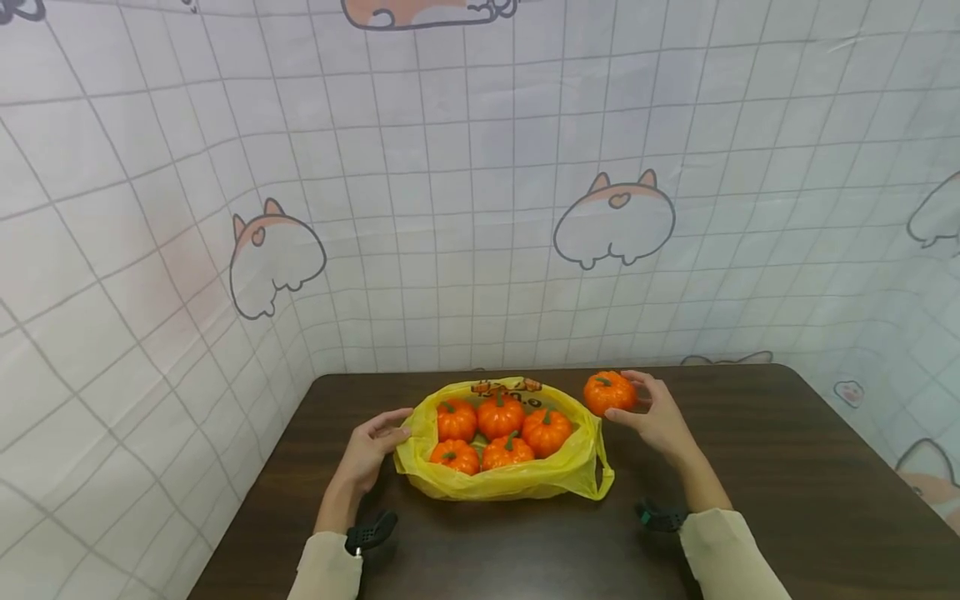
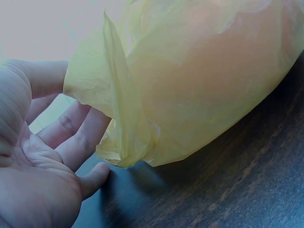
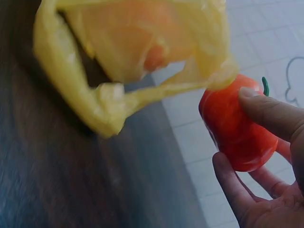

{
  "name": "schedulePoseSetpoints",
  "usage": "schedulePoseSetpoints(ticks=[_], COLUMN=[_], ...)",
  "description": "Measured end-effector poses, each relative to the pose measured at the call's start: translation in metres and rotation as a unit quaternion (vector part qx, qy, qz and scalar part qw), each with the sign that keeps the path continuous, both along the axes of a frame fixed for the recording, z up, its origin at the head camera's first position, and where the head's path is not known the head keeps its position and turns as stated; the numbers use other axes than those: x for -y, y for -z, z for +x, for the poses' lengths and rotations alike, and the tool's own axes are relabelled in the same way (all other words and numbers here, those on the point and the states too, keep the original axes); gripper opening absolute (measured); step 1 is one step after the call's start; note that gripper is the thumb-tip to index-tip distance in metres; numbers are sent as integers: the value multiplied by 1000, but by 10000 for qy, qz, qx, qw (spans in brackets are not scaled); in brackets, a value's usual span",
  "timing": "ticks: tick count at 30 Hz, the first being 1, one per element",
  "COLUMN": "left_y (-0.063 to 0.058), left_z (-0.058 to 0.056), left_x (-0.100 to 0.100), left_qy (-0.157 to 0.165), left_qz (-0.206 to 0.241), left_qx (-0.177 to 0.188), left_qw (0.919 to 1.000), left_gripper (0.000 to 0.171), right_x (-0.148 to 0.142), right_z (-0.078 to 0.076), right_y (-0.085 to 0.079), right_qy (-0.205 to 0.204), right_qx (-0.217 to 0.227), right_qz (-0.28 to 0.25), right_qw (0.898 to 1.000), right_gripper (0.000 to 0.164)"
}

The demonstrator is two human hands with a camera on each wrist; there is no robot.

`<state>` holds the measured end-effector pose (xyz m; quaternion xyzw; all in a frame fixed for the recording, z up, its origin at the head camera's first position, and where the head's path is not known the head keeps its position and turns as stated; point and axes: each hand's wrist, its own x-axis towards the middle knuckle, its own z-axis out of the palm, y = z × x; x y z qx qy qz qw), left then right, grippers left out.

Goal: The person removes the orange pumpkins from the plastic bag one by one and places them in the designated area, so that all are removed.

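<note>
A yellow plastic bag (image 1: 517, 487) sits wide at the mouth on the dark table, with several small orange pumpkins (image 1: 501, 417) inside. At the bag's left end, my left hand (image 1: 369, 446) holds its rim; in the left wrist view, the thin yellow plastic (image 2: 114, 99) covers some of the fingertips. My right hand (image 1: 660, 417) grips another small pumpkin (image 1: 609, 393) just beyond the bag's right end. The right wrist view has that pumpkin (image 3: 237, 123) between thumb and fingers, its green stem showing, close to the bag's handle loop (image 3: 161, 90).
The dark wood-grain table (image 1: 750, 467) extends on both sides of the bag. White grid-patterned cloth (image 1: 450, 208) with cartoon animals hangs behind and to the sides. A dark device (image 1: 371, 532) is strapped at each wrist.
</note>
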<state>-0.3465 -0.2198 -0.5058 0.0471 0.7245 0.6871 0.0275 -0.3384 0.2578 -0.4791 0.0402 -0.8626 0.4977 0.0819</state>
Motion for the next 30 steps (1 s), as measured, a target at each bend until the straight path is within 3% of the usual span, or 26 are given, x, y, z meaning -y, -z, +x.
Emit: schedulePoseSetpoints(ticks=[7,15,30], left_y=[2,1,2], left_z=[0,0,0], left_x=[-1,0,0], left_qy=[-99,6,-30], left_qz=[14,-22,15], left_qx=[4,-25,5], left_qw=[9999,10000,10000], left_gripper=[41,44,43], right_x=[-10,-18,-16], right_z=[-2,-4,-11], right_y=[14,27,36], right_qy=[72,124,-4], right_qx=[192,488,857], right_qz=[81,206,13], right_qw=[9998,9985,9963], right_gripper=[79,80,84])
